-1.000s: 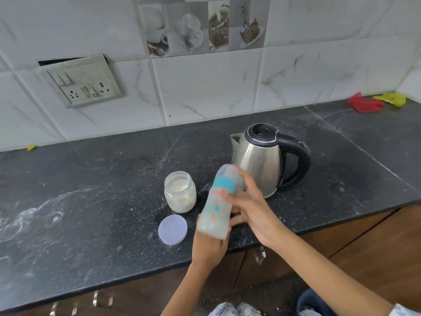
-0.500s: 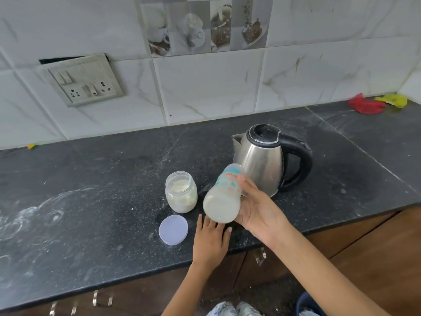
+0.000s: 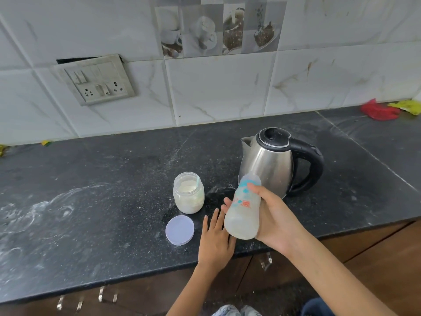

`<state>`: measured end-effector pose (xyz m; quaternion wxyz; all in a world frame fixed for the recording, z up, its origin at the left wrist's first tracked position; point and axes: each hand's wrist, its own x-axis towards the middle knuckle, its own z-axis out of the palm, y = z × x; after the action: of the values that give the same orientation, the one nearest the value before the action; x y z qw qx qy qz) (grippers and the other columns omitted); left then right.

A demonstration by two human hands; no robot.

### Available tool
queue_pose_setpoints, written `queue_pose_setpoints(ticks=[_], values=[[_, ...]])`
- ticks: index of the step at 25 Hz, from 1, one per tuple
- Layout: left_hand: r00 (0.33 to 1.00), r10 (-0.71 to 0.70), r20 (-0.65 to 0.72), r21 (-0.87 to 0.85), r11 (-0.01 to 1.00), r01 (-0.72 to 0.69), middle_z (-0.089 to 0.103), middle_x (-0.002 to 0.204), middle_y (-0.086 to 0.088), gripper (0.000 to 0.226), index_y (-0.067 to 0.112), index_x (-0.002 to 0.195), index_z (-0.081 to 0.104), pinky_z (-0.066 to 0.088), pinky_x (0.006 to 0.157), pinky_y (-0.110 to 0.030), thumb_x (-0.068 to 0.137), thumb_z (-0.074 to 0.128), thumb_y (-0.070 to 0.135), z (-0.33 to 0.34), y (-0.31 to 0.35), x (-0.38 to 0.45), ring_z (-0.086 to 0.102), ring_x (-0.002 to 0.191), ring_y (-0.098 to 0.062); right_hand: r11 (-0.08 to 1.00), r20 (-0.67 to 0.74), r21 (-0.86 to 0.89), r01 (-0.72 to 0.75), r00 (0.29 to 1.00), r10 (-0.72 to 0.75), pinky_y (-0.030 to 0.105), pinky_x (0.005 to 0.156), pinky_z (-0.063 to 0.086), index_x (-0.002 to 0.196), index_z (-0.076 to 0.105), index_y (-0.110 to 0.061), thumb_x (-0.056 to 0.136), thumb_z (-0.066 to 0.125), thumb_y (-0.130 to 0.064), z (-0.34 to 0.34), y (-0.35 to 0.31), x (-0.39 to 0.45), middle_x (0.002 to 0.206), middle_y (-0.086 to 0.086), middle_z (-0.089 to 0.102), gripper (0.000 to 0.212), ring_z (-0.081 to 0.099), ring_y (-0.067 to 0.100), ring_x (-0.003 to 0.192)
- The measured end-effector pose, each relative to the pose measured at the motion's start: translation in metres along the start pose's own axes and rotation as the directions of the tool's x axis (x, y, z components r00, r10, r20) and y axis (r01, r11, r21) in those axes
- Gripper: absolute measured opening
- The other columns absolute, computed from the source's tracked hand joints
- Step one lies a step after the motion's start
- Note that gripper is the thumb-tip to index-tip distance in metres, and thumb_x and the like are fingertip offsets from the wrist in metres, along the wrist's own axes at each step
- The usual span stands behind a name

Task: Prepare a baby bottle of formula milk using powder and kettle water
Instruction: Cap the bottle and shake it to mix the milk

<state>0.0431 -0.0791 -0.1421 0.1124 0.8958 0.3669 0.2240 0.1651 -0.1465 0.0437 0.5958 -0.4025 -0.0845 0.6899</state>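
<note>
Milky-white baby bottle [image 3: 243, 213] at centre-right of frame, tilted, capped, gripped by right hand [image 3: 276, 221] in front of steel kettle [image 3: 271, 163]. Left hand [image 3: 215, 241] flat on black counter [image 3: 91, 213], fingers spread, grasping nothing. Powder jar [image 3: 188, 193] left of bottle, its lid [image 3: 180, 229] off beside it.

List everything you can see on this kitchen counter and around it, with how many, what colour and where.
Bottle: one, cloudy white with teal and red print, held tilted above the counter edge.
Kettle: one, steel with black lid and handle, behind the bottle.
Jar: one, clear, open, holding pale powder and a scoop, left of the bottle.
Lid: one, lilac, flat in front of the jar.
Counter: one, black, powder-streaked.
Cloths: red and yellow, far right by the wall.
Socket plate: one, grey, on the tiled wall.
Left hand: flat on the counter.
Right hand: gripping the bottle.
</note>
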Motion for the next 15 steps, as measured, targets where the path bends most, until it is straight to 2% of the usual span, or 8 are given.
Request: queue_pose_setpoints(ticks=[2,4,5,8,9,11,13,15], values=[[1.000,0.014,0.007,0.047,0.999,-0.014,0.050,0.141,-0.009,0.053,0.018,0.143,0.031,0.024,0.112,-0.052,0.093,0.035,0.035,0.003,-0.003,-0.001,0.045,0.131,-0.030,0.991,0.032,-0.125,0.052,0.998,-0.048,0.049,0.094,0.050,0.131,0.049,-0.007,0.092,0.049,-0.012,-0.007,0.001,-0.003,0.116,0.021,0.064,0.039,0.063,0.036,0.111],[1.000,0.005,0.017,0.058,0.998,-0.006,0.049,0.142,-0.008,0.051,0.019,0.143,0.033,0.021,0.114,-0.051,0.095,0.034,0.036,0.005,-0.004,-0.001,0.043,0.133,-0.029,0.926,0.046,-0.346,0.150,0.989,-0.142,0.047,0.091,0.054,0.136,0.045,-0.010,0.090,0.058,-0.009,-0.010,-0.003,-0.005,0.121,0.016,0.066,0.048,0.065,0.032,0.112],[1.000,-0.008,0.023,0.055,0.998,0.006,0.047,0.144,-0.007,0.050,0.020,0.142,0.035,0.022,0.114,-0.051,0.095,0.034,0.037,0.007,-0.004,0.000,0.040,0.135,-0.029,0.881,0.056,-0.425,0.207,0.978,-0.202,0.046,0.087,0.057,0.139,0.041,-0.016,0.084,0.065,-0.012,-0.009,-0.007,-0.006,0.121,0.014,0.067,0.060,0.067,0.029,0.110],[0.999,-0.030,0.040,0.059,0.998,0.028,0.042,0.148,-0.004,0.046,0.024,0.140,0.041,0.023,0.114,-0.052,0.098,0.032,0.040,0.003,-0.003,0.001,0.033,0.139,-0.027,0.867,0.052,-0.360,0.345,0.935,-0.350,0.053,0.073,0.059,0.145,0.027,-0.037,0.077,0.069,-0.018,-0.009,-0.009,0.003,0.125,0.011,0.064,0.082,0.069,0.030,0.106],[0.999,-0.021,0.035,0.039,0.999,0.019,0.044,0.146,-0.004,0.044,0.024,0.139,0.042,0.026,0.112,-0.054,0.098,0.035,0.038,0.003,-0.002,0.001,0.036,0.137,-0.029,0.872,0.063,-0.340,0.352,0.934,-0.353,0.057,0.070,0.058,0.144,0.026,-0.044,0.079,0.069,-0.019,-0.008,-0.003,0.004,0.128,0.010,0.062,0.082,0.068,0.030,0.106],[0.998,0.006,-0.056,-0.072,0.997,-0.010,0.056,0.134,-0.012,0.041,0.022,0.132,0.043,0.039,0.101,-0.060,0.091,0.051,0.027,0.004,-0.001,-0.001,0.052,0.124,-0.034,0.848,0.122,-0.437,0.299,0.954,-0.273,0.057,0.066,0.058,0.139,0.023,-0.055,0.079,0.070,-0.020,-0.008,0.012,0.004,0.128,0.007,0.063,0.084,0.068,0.028,0.108],[0.995,0.001,-0.105,-0.125,0.992,-0.014,0.059,0.130,-0.017,0.044,0.020,0.130,0.042,0.041,0.097,-0.064,0.088,0.055,0.022,0.003,0.003,-0.005,0.055,0.120,-0.037,0.834,0.161,-0.460,0.304,0.952,-0.258,0.055,0.065,0.058,0.137,0.020,-0.059,0.079,0.071,-0.018,-0.008,0.017,0.004,0.128,0.006,0.064,0.088,0.067,0.026,0.110],[0.999,-0.003,-0.039,-0.009,1.000,0.003,0.051,0.140,-0.010,0.042,0.022,0.135,0.044,0.034,0.106,-0.059,0.095,0.042,0.033,0.002,-0.001,-0.001,0.045,0.131,-0.033,0.865,0.085,-0.313,0.393,0.918,-0.386,0.059,0.068,0.058,0.142,0.022,-0.053,0.081,0.069,-0.013,-0.011,0.008,0.010,0.136,0.011,0.055,0.087,0.066,0.030,0.111]])
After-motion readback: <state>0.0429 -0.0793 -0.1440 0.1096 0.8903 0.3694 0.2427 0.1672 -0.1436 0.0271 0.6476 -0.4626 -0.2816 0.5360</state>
